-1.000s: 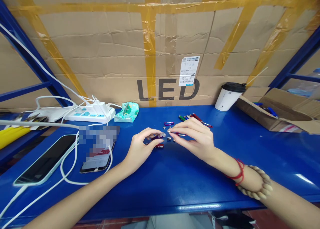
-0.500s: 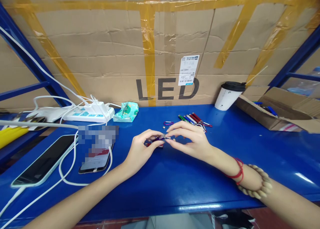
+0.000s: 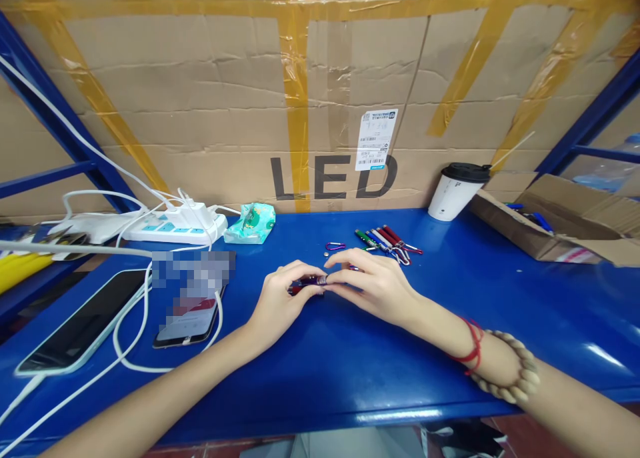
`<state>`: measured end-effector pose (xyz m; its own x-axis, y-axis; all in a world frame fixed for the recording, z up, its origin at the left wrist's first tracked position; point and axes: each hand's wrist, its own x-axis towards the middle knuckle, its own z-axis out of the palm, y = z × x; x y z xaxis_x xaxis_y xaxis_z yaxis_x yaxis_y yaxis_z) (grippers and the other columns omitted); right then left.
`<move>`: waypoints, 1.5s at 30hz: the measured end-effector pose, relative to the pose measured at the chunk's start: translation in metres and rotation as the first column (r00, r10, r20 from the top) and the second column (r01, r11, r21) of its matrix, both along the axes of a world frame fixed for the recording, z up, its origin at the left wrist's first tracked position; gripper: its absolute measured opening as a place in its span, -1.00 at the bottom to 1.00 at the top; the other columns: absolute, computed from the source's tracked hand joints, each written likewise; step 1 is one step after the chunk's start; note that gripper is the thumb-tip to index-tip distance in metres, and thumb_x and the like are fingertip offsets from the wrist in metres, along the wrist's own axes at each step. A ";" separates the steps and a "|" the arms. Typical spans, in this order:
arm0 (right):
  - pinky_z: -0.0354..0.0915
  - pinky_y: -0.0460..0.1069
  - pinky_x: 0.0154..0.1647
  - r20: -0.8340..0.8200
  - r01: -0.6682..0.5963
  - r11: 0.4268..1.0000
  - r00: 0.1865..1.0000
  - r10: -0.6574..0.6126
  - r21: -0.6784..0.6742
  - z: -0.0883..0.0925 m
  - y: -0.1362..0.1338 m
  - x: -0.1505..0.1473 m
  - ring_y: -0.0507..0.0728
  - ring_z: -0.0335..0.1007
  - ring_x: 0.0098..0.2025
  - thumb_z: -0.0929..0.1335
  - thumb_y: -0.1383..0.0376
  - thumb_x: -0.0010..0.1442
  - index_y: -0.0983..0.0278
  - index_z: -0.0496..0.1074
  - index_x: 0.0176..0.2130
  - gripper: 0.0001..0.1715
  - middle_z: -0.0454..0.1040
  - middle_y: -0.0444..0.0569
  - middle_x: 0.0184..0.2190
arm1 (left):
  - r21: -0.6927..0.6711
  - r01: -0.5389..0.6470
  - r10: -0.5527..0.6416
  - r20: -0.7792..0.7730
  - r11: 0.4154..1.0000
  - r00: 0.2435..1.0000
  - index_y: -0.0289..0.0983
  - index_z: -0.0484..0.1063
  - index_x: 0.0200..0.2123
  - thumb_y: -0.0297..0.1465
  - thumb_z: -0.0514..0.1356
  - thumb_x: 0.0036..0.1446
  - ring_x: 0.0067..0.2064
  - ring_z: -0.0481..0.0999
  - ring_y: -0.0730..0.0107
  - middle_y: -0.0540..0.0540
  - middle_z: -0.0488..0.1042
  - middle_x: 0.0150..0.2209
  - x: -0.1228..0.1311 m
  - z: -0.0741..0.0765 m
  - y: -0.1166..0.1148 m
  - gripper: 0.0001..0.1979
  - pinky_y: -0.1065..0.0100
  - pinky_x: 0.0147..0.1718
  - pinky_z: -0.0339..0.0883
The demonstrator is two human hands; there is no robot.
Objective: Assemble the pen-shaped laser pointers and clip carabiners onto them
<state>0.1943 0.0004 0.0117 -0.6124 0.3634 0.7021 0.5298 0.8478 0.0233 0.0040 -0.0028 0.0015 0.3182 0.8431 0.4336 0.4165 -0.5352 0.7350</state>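
My left hand is closed around a small dark red tube-shaped gadget lying just above the blue table. My right hand meets it from the right, its fingertips pinched on the tube's right end. What sits between those fingertips is too small to make out. A purple carabiner clip lies just beyond my hands. Several coloured pen-like gadgets lie in a row behind my right hand.
Two phones on white cables lie at the left, with a white power strip and a teal packet behind. A lidded paper cup and an open cardboard box stand at the right. Taped cardboard forms the back wall.
My hands have drawn together and lowered toward the table. The right fingertips, apart from the tube a second ago, now press on its end.
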 end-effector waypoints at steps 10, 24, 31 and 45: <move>0.28 -0.12 -0.40 -0.006 0.184 0.966 0.982 -0.189 -0.182 0.012 0.012 0.018 0.05 0.43 -0.27 0.39 0.08 0.07 0.20 0.51 -0.28 -0.72 0.51 -0.09 -0.30 | -0.157 -0.112 0.152 0.267 0.981 0.952 -0.25 0.28 -0.29 -0.34 0.13 0.09 -0.23 0.51 0.36 -0.04 0.48 -0.33 -0.001 0.001 0.006 -0.87 0.32 -0.16 0.34; 0.24 -0.13 -0.45 0.265 0.309 0.787 0.945 -0.192 -0.533 0.004 0.028 0.030 0.04 0.46 -0.36 0.39 0.28 0.06 0.18 0.54 -0.36 -0.91 0.55 -0.15 -0.38 | -0.160 -0.135 0.175 0.270 0.978 0.947 -0.26 0.30 -0.28 -0.30 0.15 0.07 -0.17 0.51 0.31 -0.09 0.49 -0.27 -0.002 0.003 0.006 -0.82 0.27 -0.09 0.32; 0.22 -0.13 -0.43 0.239 0.315 0.838 0.944 -0.228 -0.446 -0.004 0.025 0.021 0.03 0.47 -0.32 0.36 0.17 0.12 0.17 0.56 -0.29 -0.80 0.54 -0.10 -0.32 | -0.175 -0.130 0.173 0.256 0.976 0.951 -0.26 0.30 -0.27 -0.31 0.15 0.07 -0.17 0.50 0.31 -0.10 0.49 -0.27 -0.001 0.004 0.005 -0.82 0.26 -0.08 0.32; 0.15 -0.13 -0.54 0.161 0.361 0.848 0.932 -0.324 -0.389 -0.002 0.025 0.020 0.02 0.45 -0.43 0.40 0.24 0.06 0.20 0.50 -0.45 -0.90 0.55 -0.17 -0.43 | -0.092 -0.132 0.140 0.092 0.987 0.986 -0.21 0.44 -0.28 -0.30 0.20 0.04 -0.24 0.52 0.33 -0.04 0.54 -0.28 0.000 -0.002 0.005 -0.84 0.34 -0.19 0.36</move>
